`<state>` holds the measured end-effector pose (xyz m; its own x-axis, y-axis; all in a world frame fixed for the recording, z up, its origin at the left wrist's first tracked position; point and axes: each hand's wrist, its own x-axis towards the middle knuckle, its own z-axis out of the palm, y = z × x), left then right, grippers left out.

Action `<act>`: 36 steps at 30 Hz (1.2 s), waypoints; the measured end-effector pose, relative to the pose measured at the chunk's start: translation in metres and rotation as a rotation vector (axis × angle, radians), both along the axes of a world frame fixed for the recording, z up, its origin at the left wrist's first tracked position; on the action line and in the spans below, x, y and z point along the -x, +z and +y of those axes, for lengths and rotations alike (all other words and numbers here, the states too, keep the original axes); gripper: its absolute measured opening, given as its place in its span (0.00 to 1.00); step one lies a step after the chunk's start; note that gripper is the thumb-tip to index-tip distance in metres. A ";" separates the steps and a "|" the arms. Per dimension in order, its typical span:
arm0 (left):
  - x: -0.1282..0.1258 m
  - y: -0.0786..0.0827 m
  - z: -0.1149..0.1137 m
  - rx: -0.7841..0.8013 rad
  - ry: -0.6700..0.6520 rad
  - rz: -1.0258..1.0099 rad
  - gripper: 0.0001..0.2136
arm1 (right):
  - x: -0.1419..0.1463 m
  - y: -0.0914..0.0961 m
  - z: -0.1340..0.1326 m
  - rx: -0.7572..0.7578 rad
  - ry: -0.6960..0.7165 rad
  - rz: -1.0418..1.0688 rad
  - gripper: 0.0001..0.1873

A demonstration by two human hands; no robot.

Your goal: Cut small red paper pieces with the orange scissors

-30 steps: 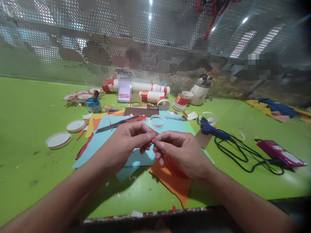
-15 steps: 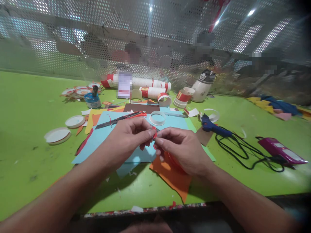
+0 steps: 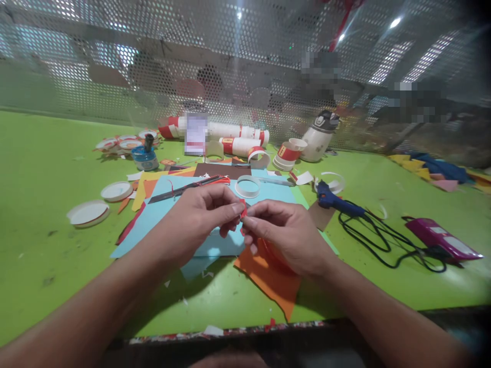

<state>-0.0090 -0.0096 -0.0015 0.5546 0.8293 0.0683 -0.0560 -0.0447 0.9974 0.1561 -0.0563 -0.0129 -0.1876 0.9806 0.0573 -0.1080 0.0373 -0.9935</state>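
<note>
A small strip of red paper [image 3: 243,208] is pinched between the fingertips of both hands, close together above a light-blue sheet of paper [image 3: 161,227]. My left hand [image 3: 209,210] grips it from the left, thumb and forefinger pressed together. My right hand [image 3: 287,230] closes on its other side, with the lower fingers curled; part of the strip is hidden by the fingers. Under my right hand lies a piece of orange paper [image 3: 268,281]. Just beyond the fingertips stands a white paper ring [image 3: 247,188]. Dark long-bladed scissors or a similar tool [image 3: 176,191] lie behind my left hand.
To the right lie a blue glue gun [image 3: 341,202] with a looped black cord and a purple box [image 3: 441,237]. White lids [image 3: 88,213] sit at left, near a blue jar [image 3: 144,157]. Stacked paper cups [image 3: 241,145], a phone [image 3: 195,133] and a bottle [image 3: 318,135] stand behind.
The view has shifted very slightly, so things on the table sit a little further left. Both hands keep their pinch on the red paper strip, with only a tiny change in its angle.
</note>
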 end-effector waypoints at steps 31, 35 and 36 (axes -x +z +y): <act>0.000 0.003 0.000 0.043 0.039 0.020 0.05 | -0.005 -0.006 -0.001 0.040 0.064 0.102 0.02; 0.000 0.003 0.000 0.039 0.038 0.020 0.05 | -0.005 -0.006 -0.001 0.040 0.058 0.106 0.02; 0.000 0.003 0.000 0.037 0.035 0.020 0.05 | -0.005 -0.006 -0.001 0.036 0.052 0.102 0.02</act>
<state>-0.0092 -0.0099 0.0012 0.5259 0.8501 0.0265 -0.0353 -0.0094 0.9993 0.1612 -0.0573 -0.0191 -0.2335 0.9714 0.0433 -0.2096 -0.0068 -0.9778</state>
